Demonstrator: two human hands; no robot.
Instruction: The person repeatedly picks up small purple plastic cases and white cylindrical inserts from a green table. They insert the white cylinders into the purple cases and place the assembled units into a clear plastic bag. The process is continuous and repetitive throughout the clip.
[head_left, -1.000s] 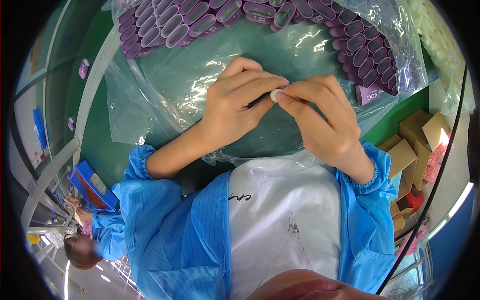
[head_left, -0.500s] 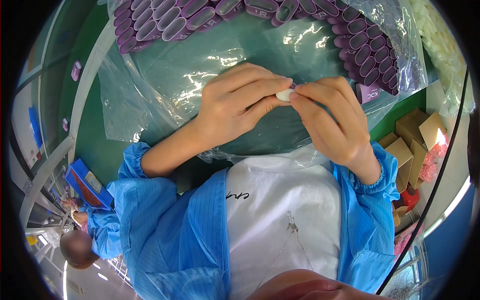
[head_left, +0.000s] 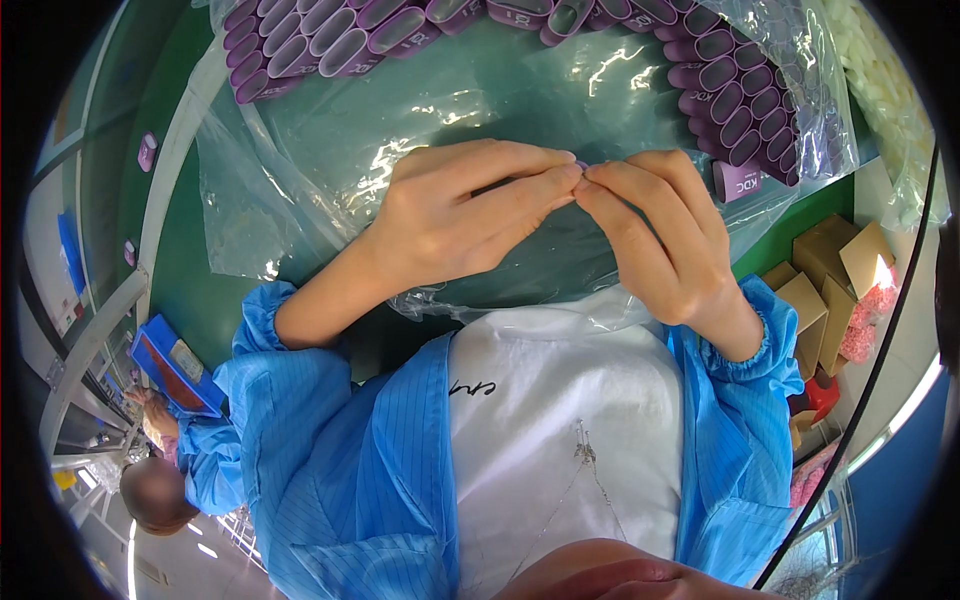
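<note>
A green table (head_left: 185, 250) stretches beneath a clear, wrinkled plastic sheet (head_left: 235, 225) that catches the overhead light. A person in a blue striped jacket (head_left: 340, 480) sits or stands close against it, a white shirt (head_left: 560, 390) showing at the open front. At far left, a co-worker (head_left: 215, 470) is seen in blue sleeves. Open cardboard boxes (head_left: 815, 290) are grouped at right, and a blue bin (head_left: 160, 340) is tilted in view at left. Purple cases (head_left: 722, 75), oval and open-ended, are packed in rows along the far side and far right of the sheet; one lies on its side at the near end of the right-hand group.

In the center, the left hand (head_left: 450, 215) and right hand (head_left: 665, 240) meet above the sheet, fingers narrowed to a pinch. Between their fingertips sits a small piece (head_left: 582, 165), mostly hidden, with only a purple edge showing.
</note>
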